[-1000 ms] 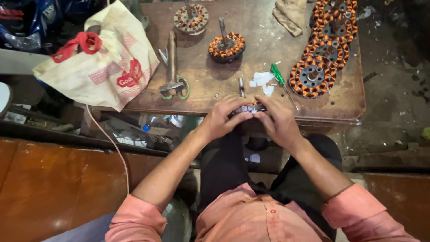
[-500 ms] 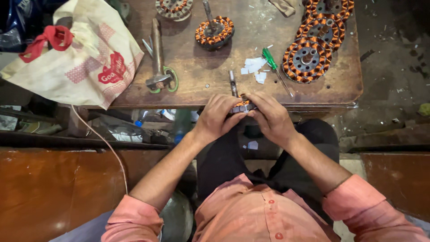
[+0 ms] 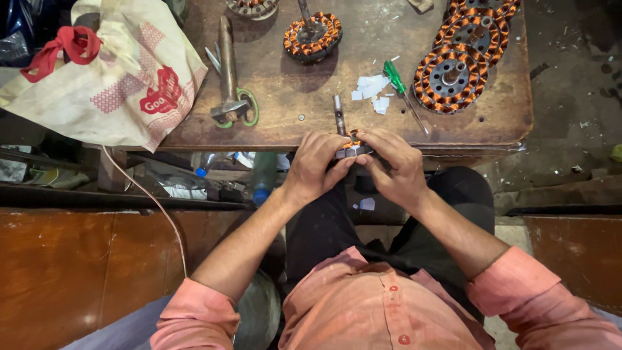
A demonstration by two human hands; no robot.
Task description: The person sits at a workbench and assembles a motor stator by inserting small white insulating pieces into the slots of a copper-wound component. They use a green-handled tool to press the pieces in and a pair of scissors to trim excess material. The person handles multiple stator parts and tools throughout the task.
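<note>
My left hand (image 3: 315,165) and my right hand (image 3: 392,165) are both closed around a small stator (image 3: 350,146) with copper windings, held at the near edge of the worn wooden table (image 3: 285,104). The fingers cover most of the stator; only a grey metal edge and a bit of orange winding show between them. A metal shaft (image 3: 338,114) sticks up from it toward the table's middle. Just beyond my hands lie white paper scraps (image 3: 372,91) and a green-handled screwdriver (image 3: 396,83).
Several copper-wound stators (image 3: 450,76) are stacked at the table's right; another stator on a shaft (image 3: 313,35) stands at the back. A hammer (image 3: 228,71) lies on green-handled scissors (image 3: 246,107). A cloth bag (image 3: 110,81) with a red tie hangs off the left corner.
The view has shifted closer toward the table edge. Both hands stay clasped on the small stator, fingers slightly readjusted.
</note>
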